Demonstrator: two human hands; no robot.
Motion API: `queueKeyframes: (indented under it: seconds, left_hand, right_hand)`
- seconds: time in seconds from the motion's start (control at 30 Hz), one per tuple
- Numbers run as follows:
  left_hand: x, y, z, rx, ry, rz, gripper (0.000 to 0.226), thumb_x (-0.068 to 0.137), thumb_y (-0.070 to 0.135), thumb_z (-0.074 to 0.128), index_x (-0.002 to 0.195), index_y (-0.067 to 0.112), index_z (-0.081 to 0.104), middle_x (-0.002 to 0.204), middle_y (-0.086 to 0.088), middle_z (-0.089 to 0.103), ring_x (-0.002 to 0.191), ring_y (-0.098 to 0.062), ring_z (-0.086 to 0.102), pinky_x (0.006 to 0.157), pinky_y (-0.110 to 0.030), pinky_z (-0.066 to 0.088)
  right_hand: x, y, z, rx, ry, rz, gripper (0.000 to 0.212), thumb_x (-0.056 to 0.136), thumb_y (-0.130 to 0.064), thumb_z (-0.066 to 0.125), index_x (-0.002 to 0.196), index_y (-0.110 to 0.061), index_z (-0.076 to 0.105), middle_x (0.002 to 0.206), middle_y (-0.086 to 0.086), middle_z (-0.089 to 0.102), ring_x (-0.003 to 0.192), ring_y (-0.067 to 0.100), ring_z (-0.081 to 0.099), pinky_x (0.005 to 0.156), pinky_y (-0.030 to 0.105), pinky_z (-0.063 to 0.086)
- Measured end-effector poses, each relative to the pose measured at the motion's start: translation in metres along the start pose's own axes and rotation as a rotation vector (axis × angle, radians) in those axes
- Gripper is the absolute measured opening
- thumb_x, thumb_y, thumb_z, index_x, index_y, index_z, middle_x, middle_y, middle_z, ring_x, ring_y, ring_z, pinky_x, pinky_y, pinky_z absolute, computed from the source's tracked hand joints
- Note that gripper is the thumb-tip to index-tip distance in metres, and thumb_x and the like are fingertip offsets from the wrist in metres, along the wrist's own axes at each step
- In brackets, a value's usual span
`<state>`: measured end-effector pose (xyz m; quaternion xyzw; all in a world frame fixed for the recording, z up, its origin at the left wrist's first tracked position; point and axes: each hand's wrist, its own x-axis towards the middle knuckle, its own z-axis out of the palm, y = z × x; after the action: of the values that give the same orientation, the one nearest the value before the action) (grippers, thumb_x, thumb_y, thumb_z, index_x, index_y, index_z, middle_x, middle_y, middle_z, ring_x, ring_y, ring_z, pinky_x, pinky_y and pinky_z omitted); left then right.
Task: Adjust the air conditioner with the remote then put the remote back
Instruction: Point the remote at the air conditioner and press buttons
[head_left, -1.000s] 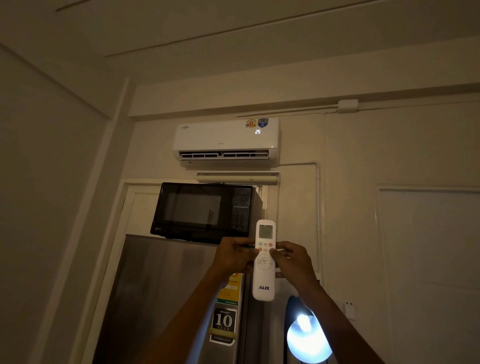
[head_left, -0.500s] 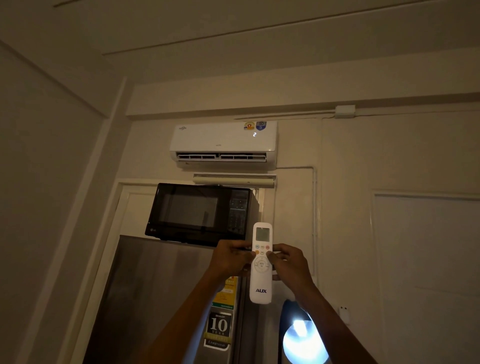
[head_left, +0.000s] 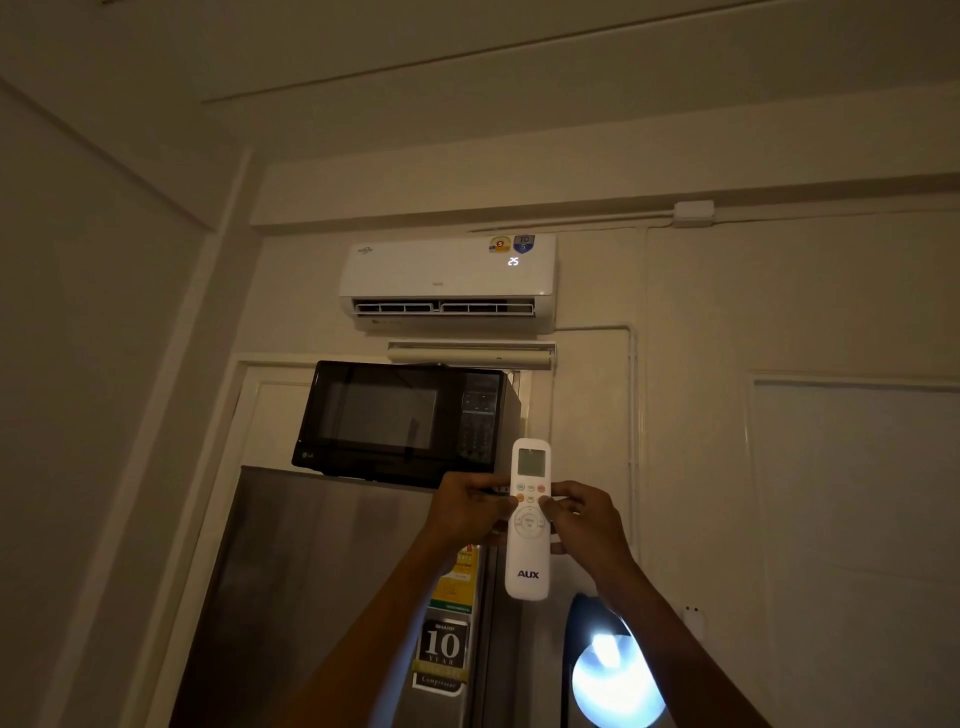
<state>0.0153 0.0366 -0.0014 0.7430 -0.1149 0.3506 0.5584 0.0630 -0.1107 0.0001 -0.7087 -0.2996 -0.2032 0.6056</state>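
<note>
Fridge (head_left: 311, 597) fills the lower middle of the head view, black microwave (head_left: 405, 421) sitting on top of it. Wall-mounted air conditioner (head_left: 447, 280) directly above, louvre open.

Change: the air conditioner's front display (head_left: 513, 261) reads two digits now, looks like 25. Half a second ago only a single "2" was lit; a second ago it also looked like 25. So the readout blinked or refreshed between frames, which I read as the unit receiving a command. Whether the setpoint actually moved I can't tell, the digits are too small.

Remote (head_left: 529, 519) hasn't shifted: held upright in front of the microwave's bottom right corner, top end towards the unit, well below it.

Left hand (head_left: 467, 512) grip: closed on the remote's left edge, thumb at the orange button. Right hand (head_left: 584, 525) grip: closed on the right edge, thumb tip on the upper button cluster. Both hands stay clamped, same pose across all three frames.

Judgement: still in the adjust step, likely another press or two. Return of the remote not started; its resting place isn't in view.
</note>
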Motion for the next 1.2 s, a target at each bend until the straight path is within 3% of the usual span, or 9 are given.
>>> queueKeyframes:
  seconds: [0.9, 1.1, 1.2]
  left_hand:
    - [0.010, -0.010, -0.001, -0.020, -0.027, 0.013, 0.029, 0.085, 0.012, 0.066, 0.114, 0.016, 0.066, 0.097, 0.001, 0.073, 0.076, -0.007, 0.074, 0.059, -0.019, 0.058]
    - [0.016, -0.020, 0.001, -0.003, -0.021, -0.019, 0.032, 0.084, 0.013, 0.068, 0.116, 0.017, 0.067, 0.106, -0.007, 0.074, 0.087, -0.018, 0.075, 0.071, -0.035, 0.063]
    - [0.018, -0.022, 0.004, 0.016, -0.012, -0.019, 0.033, 0.084, 0.014, 0.068, 0.117, 0.017, 0.066, 0.108, -0.007, 0.073, 0.089, -0.018, 0.074, 0.070, -0.032, 0.062]
  right_hand:
    - [0.018, 0.015, 0.005, -0.007, 0.003, -0.031, 0.018, 0.086, -0.016, 0.064, 0.103, -0.013, 0.063, 0.111, 0.014, 0.069, 0.097, 0.028, 0.069, 0.082, 0.050, 0.058]
    - [0.022, 0.025, 0.006, -0.008, 0.001, -0.018, 0.016, 0.086, -0.018, 0.065, 0.101, -0.016, 0.062, 0.112, 0.012, 0.070, 0.096, 0.026, 0.069, 0.080, 0.048, 0.059]
    - [0.025, 0.029, 0.004, -0.006, 0.001, -0.016, 0.015, 0.085, -0.018, 0.065, 0.100, -0.015, 0.063, 0.110, 0.012, 0.070, 0.094, 0.026, 0.070, 0.079, 0.048, 0.060]
